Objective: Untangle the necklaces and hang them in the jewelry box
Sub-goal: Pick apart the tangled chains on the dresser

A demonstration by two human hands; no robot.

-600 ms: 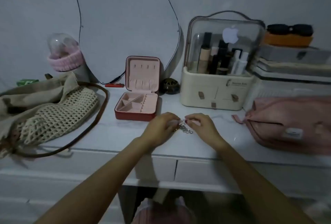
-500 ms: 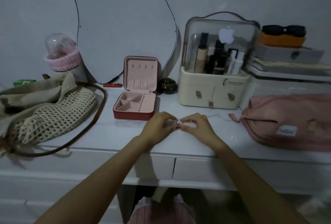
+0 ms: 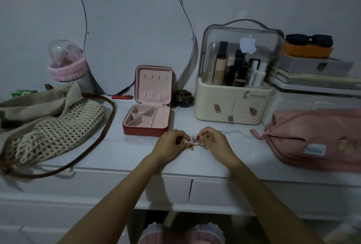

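— Hands, report.

— My left hand [image 3: 169, 143] and right hand [image 3: 214, 142] both pinch the tangled clump of thin silvery chain necklaces [image 3: 195, 143] with curled fingertips, just above the white marble-look tabletop [image 3: 121, 152].

— Box?

— The red square jewelry box with pink lining [image 3: 149, 112] stands open just beyond my left hand, lid upright, hooks bare.

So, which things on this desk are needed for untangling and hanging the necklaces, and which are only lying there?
Needed:
- tangled necklaces, pinched by left hand and right hand
- open jewelry box

Only lying there:
- crochet bag
- cosmetics organizer
- pink pouch
- sunglasses
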